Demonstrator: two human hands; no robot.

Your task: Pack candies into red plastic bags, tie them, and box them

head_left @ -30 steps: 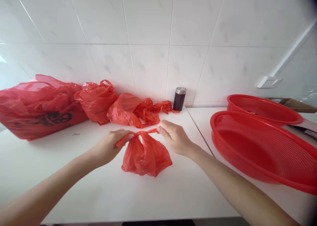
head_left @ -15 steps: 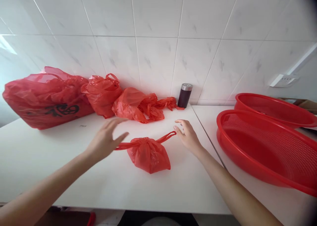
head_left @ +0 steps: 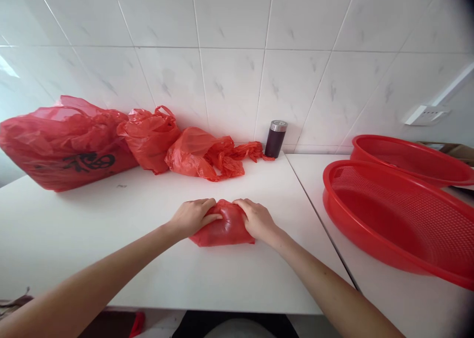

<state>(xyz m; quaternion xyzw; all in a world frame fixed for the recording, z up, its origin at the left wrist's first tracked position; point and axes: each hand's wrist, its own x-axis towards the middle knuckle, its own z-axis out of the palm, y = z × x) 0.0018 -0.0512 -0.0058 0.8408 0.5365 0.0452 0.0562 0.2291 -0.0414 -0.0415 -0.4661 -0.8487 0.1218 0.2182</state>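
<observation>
A small filled red plastic bag (head_left: 225, 232) rests on the white table (head_left: 166, 274) in front of me. My left hand (head_left: 194, 217) grips its upper left side, thumb lying across the top and fingers curled behind. On the opposite side my right hand (head_left: 257, 219) has hold of the bag's upper right edge, with its fingers bent over the plastic. The film between both hands is pulled smooth and shiny. The bag's handles are hidden from view, and its contents cannot be made out.
Along the tiled wall stand a big red bag with black lettering (head_left: 66, 150), a smaller red bag (head_left: 150, 140), crumpled red bags (head_left: 203, 153) and a dark flask (head_left: 276, 139). Two red plastic baskets (head_left: 374, 249) lie to the right, beyond a table seam.
Both hands, open and apart from the bag before, have come inward and closed on its top. The handles, spread out to the sides earlier, no longer show.
</observation>
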